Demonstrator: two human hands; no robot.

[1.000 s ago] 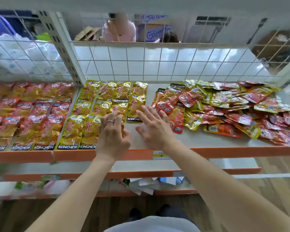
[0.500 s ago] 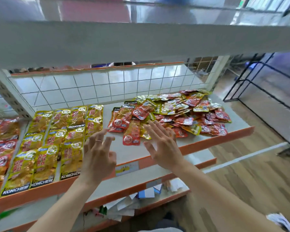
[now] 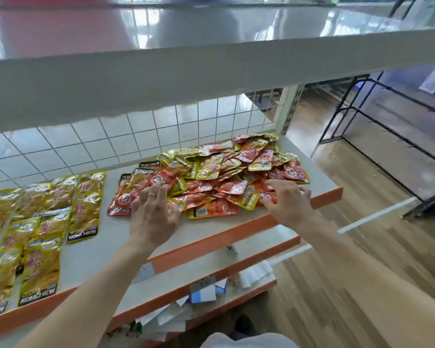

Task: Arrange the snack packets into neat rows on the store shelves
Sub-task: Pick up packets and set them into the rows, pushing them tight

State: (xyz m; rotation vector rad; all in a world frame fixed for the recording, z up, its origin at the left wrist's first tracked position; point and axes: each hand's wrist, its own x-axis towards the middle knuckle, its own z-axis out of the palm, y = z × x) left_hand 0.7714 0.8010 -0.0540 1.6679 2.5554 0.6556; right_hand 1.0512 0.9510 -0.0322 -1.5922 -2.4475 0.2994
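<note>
A loose heap of red and yellow snack packets lies on the right half of the white shelf with the orange front lip. Yellow packets lie in neat rows on the left of the same shelf. My left hand, with a ring, reaches over the heap's near left corner, fingers spread and touching the packets. My right hand rests with spread fingers on the heap's near right edge. Neither hand grips a packet.
A white upper shelf overhangs close above. A wire grid back panel closes the rear. Lower orange-edged shelves hold loose papers and small boxes. Wooden floor and a black metal rack lie to the right.
Both hands have moved from the gap beside the yellow rows rightward and forward onto the mixed heap. The camera has swung right, so the red rows at far left have left view.
</note>
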